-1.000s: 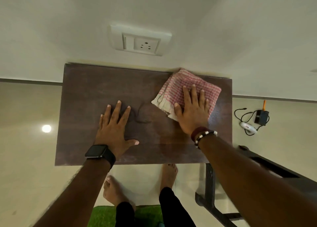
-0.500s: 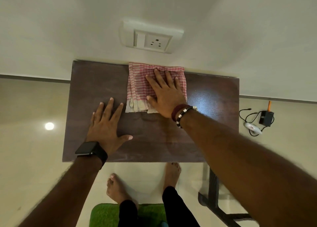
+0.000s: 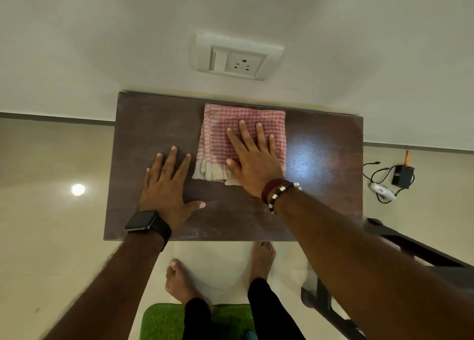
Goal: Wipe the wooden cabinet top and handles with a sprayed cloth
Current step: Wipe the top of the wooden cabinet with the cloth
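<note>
The dark brown wooden cabinet top (image 3: pixel 320 211) stands against the white wall, seen from above. A folded pink-and-white checked cloth (image 3: pixel 220 134) lies on its far middle part, close to the wall. My right hand (image 3: pixel 252 160) presses flat on the cloth with fingers spread, palm over its near right corner. My left hand (image 3: pixel 168 188) rests flat on the bare wood just left of the cloth, fingers apart, holding nothing. The cabinet's handles are out of sight below the top.
A white wall socket (image 3: pixel 237 57) sits above the cabinet. On the floor to the right lie a black adapter with cable (image 3: pixel 402 175) and a small white device (image 3: pixel 383 191). A dark frame (image 3: pixel 415 255) stands at the right. My bare feet and a green mat (image 3: pixel 159 321) are below.
My right hand slid the cloth from the cabinet's far right corner leftward to the far middle. In the last half second it barely moved. My left hand stayed flat on the wood.
</note>
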